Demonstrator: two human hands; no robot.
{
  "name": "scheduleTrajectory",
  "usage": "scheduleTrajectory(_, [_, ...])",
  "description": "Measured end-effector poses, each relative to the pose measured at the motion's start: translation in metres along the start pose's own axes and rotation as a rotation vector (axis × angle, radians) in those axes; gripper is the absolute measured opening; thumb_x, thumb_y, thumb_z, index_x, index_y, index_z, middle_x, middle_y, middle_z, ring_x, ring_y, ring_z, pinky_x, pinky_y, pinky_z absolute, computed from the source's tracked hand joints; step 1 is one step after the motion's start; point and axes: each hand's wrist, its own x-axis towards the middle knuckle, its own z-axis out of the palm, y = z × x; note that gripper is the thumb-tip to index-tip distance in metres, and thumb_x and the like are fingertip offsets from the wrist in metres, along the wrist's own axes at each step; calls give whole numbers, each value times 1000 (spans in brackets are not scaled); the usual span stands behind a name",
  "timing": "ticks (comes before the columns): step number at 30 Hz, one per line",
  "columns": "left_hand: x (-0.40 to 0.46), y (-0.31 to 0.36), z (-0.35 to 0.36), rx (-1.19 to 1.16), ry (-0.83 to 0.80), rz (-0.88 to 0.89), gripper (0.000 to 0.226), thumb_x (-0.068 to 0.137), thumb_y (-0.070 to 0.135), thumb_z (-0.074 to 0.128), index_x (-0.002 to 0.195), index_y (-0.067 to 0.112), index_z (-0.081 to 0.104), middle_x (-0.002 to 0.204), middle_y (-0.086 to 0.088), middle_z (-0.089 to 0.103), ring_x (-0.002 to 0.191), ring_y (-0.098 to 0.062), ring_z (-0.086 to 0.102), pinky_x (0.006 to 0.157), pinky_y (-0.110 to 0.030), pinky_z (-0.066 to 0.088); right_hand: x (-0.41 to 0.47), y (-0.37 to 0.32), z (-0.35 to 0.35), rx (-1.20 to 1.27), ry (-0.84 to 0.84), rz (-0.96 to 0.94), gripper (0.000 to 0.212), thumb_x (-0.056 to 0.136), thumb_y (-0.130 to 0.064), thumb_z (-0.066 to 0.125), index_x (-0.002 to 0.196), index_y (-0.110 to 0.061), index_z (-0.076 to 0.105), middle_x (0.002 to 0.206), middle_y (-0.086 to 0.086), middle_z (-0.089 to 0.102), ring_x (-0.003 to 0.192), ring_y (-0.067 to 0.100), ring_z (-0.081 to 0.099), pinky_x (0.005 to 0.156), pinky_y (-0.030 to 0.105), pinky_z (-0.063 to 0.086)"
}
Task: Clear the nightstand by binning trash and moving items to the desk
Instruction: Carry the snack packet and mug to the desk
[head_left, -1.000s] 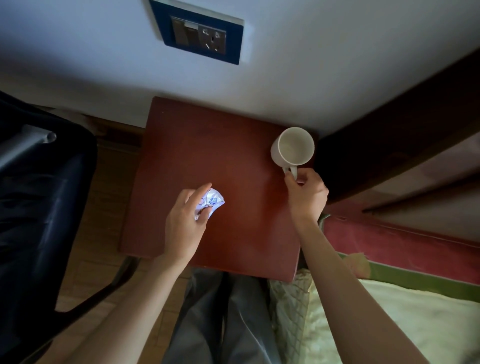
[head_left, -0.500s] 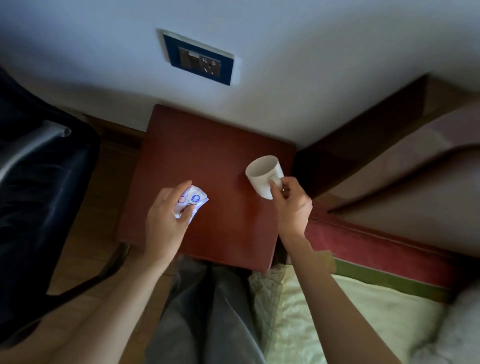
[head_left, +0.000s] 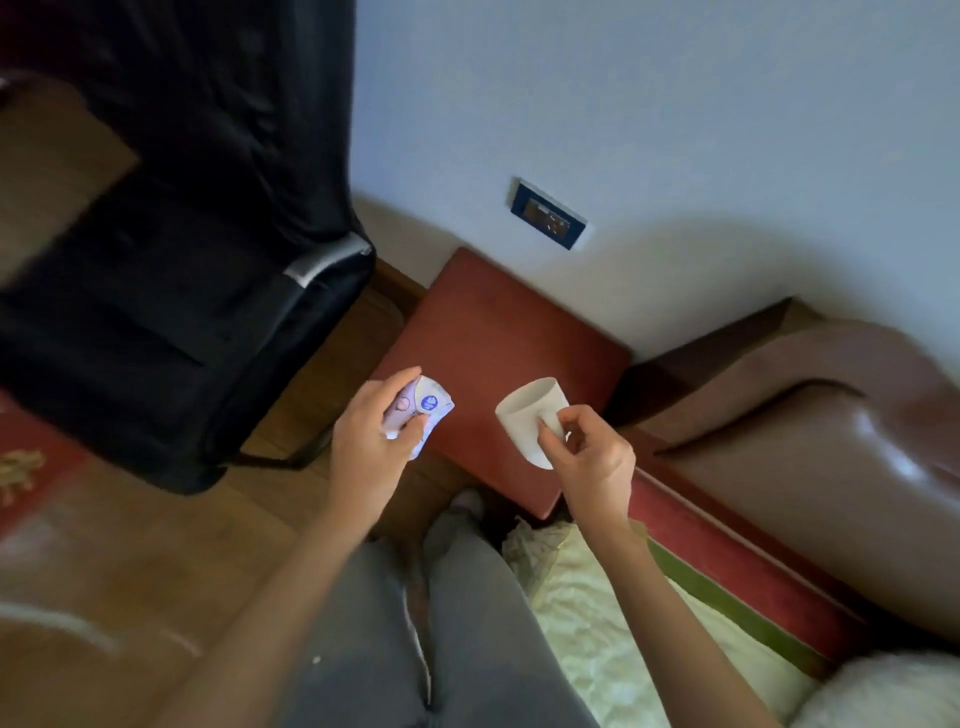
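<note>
Left hand (head_left: 371, 441) pinches the wrapper (head_left: 422, 410), right hand (head_left: 592, 457) grips the mug (head_left: 530, 418), both lifted above the counter (head_left: 498, 338); no bin or desk in sight.

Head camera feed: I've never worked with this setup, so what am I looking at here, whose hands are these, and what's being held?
There is no robot: a person wears one wide-angle camera on the head, looking forward and down, so the two arms coming up from the bottom are the person's own. The left hand holds a crumpled white wrapper with blue print. The right hand grips a white mug, lifted and tilted. Both are over the reddish-brown nightstand, whose visible top looks bare. A black chair stands to the left, a brown headboard and bedding to the right, and a wall socket above.
</note>
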Motion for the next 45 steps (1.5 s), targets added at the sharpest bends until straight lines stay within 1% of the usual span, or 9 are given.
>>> scheduleTrajectory(5, [-48,-4,-65,-45,92,-38,44,77,1,70,117,19,64,104,4,63,95,-8,60,75,-4,45,-37,-56,5,-23,-4,-263,14,74,-29,68,69,-18,61,66,-10,57,58,3,46,49,16,33])
scheduleTrajectory(8, [-76,-15,-113,-63,160,-79,42,78,2,71,117,16,64,102,3,62,93,-11,60,71,0,42,-63,-90,15,19,-117,-276,17,74,-20,74,68,-22,58,63,-14,55,54,3,48,53,8,30])
scheduleTrajectory(13, [-137,-49,-197,-32,290,-43,40,80,7,69,118,16,63,100,2,63,87,-9,59,71,-3,41,-126,-151,43,67,-264,-428,15,77,-14,75,73,-17,61,64,-12,56,65,-5,54,56,4,35])
scheduleTrajectory(18, [-207,-85,-276,-72,409,-36,39,80,15,65,118,22,62,100,8,62,89,-6,59,76,-22,49,-202,-213,83,128,-335,-498,10,81,-20,73,78,-15,65,69,-7,63,62,2,57,56,9,41])
scheduleTrajectory(22, [-252,-110,-331,-103,509,-87,44,75,19,63,119,24,62,97,14,61,91,-1,59,75,-9,45,-251,-265,112,181,-428,-548,11,84,-25,70,83,-15,66,74,-5,65,67,7,61,57,20,48])
scheduleTrajectory(26, [-275,-129,-374,-163,646,-131,44,75,18,64,118,27,61,100,17,61,92,-1,60,76,-14,49,-283,-318,139,221,-497,-641,11,84,-24,70,86,-14,65,77,-5,64,70,4,61,57,15,46])
scheduleTrajectory(32, [-274,-165,-431,-208,827,-203,44,78,5,69,119,21,62,100,18,61,91,2,60,72,-16,52,-302,-385,197,200,-634,-740,11,84,-23,69,84,-22,58,75,-14,58,70,1,59,56,12,49])
scheduleTrajectory(39, [-213,-215,-510,-199,880,-231,45,78,6,69,119,22,61,106,2,64,94,-6,62,77,-28,56,-289,-467,285,228,-739,-699,8,84,-25,68,81,-22,61,76,-7,63,72,9,61,63,30,55])
scheduleTrajectory(45, [-135,-246,-596,-206,860,-274,46,78,2,70,120,20,61,104,-1,64,92,-14,65,78,-39,57,-264,-556,345,274,-770,-610,6,84,-21,67,81,-20,62,78,-4,64,73,8,60,60,20,50])
